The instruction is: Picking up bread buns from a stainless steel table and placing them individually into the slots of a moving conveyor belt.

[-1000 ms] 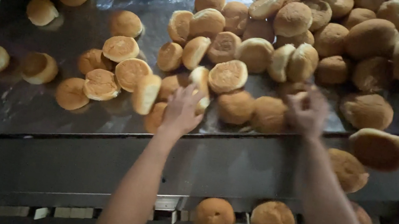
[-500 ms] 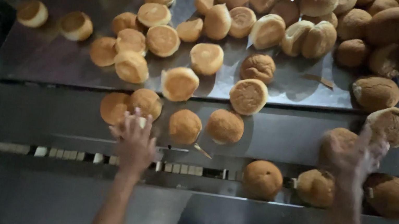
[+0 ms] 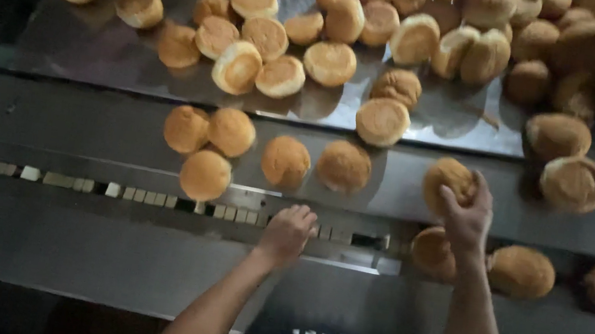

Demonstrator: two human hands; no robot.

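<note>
Right hand [image 3: 468, 216] is up on the steel ledge [image 3: 84, 123], fingers curled around a round bun [image 3: 446, 183] near its right end. Left hand [image 3: 288, 230] sits lower, fingers bent and holding nothing, knuckles down on the slotted rail [image 3: 37, 174] at the ledge's near edge. Five loose buns [image 3: 284, 161] lie on the ledge just beyond it. Behind, the shiny table [image 3: 95, 50] is heaped with buns, thickest at its far right corner.
</note>
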